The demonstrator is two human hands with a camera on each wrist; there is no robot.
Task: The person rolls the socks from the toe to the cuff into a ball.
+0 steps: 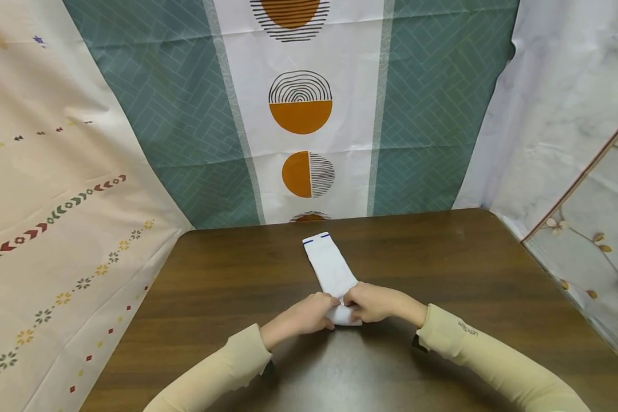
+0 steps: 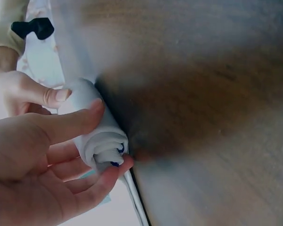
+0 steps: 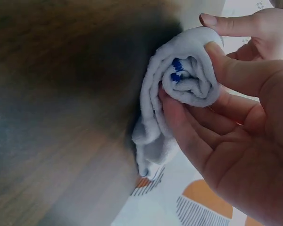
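The sock (image 1: pixel 331 268) is white, soft knit, with short blue marks at its far end, and it lies flat along the middle of the head view, running from just below the backdrop's edge down to the two hands in the lower centre. Its near end is wound into a tight roll (image 1: pixel 346 315); in the wrist views that roll shows as a snail-like spiral with blue stitching (image 3: pixel 177 66) at its core, and the loose part trails off onto the wood. The left hand (image 1: pixel 309 313) curls round the roll's left end, thumb on top and fingers beneath, as seen at the left of the left wrist view. The right hand (image 1: pixel 372 302) pinches the right end the same way, thumb over the top, fingers cupped under, filling the right side of the right wrist view. The two hands sit close together on it, thumbs nearly meeting. I count one sock, one roll in it, two hands, two pale beige sleeves (image 1: pixel 458 337). The bench (image 1: pixel 216 286) is dark brown wood grain with a dull sheen, taking the lower half of the head view. Behind it hang printed cloths: a teal herringbone sheet (image 1: pixel 185 114) with a white centre stripe bearing orange and black half-circles, a cream one with small arrows and flowers at the left, and a marbled floral one at the right.
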